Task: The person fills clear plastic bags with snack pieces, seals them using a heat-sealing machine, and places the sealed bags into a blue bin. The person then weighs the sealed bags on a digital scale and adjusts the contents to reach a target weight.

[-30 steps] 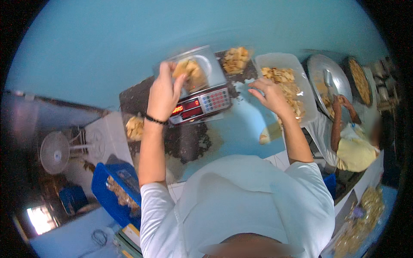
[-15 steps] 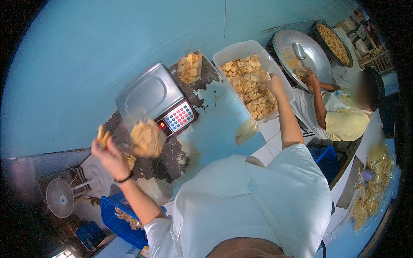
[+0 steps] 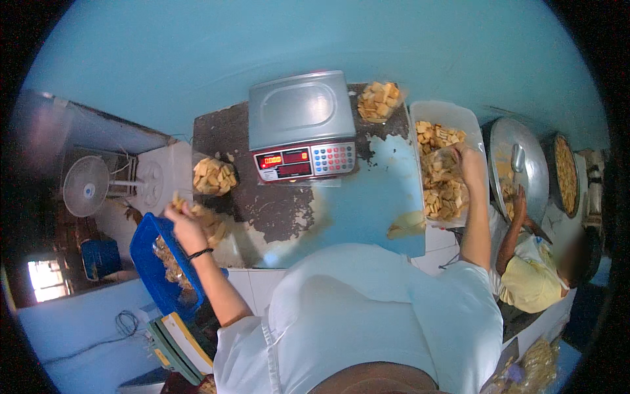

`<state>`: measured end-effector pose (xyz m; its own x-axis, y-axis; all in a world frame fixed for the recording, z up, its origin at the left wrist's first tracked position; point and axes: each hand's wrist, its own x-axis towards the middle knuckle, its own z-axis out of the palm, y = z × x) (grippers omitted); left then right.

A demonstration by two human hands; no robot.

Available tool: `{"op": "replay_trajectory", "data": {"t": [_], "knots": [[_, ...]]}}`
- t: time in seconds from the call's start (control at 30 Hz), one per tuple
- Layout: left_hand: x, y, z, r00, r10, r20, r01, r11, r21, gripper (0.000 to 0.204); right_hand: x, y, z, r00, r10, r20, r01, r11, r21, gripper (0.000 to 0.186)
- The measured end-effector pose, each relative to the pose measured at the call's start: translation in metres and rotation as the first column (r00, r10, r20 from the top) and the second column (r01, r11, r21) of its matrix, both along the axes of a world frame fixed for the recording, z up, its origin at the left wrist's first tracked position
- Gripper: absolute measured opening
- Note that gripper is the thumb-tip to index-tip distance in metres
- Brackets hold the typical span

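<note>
Over the table's left edge, my left hand (image 3: 187, 230) is closed on a few pale-brown biscuit pieces (image 3: 178, 201), slightly blurred. Right beside it is a clear bag of biscuit pieces (image 3: 215, 230). Another filled clear bag (image 3: 214, 176) stands just beyond, left of the scale. My right hand (image 3: 467, 164) reaches into a translucent plastic bin (image 3: 446, 113) of biscuit pieces (image 3: 443, 202). Its fingers are closed, and what they hold is hard to make out; something clear and hazy lies beside them.
A digital scale (image 3: 302, 118) with a bare steel plate stands at the table's back. Right of it sits a filled clear bag (image 3: 379, 102). A blue crate (image 3: 147, 262) and a fan (image 3: 86, 187) are at left. A co-worker (image 3: 535, 272) works at a large metal basin (image 3: 535, 151).
The view has turned, so the scale now sits upright near the middle. The clear bag near my left hand now stands apart beside the scale. My right hand stays in the bin.
</note>
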<state>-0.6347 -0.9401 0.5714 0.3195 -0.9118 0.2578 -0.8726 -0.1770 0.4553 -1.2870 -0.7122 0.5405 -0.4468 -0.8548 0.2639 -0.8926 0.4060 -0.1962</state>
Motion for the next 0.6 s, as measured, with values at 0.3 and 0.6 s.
{"op": "replay_trajectory", "data": {"t": [0.3, 0.6], "knots": [[0.001, 0.015, -0.013, 0.984, -0.147, -0.105, 0.135, 0.985, -0.109, 0.035, 0.114, -0.083, 0.16, 0.959, 0.257, -0.118, -0.276, 0.942, -0.193, 0.016], [0.023, 0.042, 0.014, 0.941, -0.186, -0.283, 0.128, 0.969, -0.21, 0.034, 0.197, -0.236, 0.192, 0.756, 0.652, -0.064, -0.651, 0.737, -0.184, 0.021]]}}
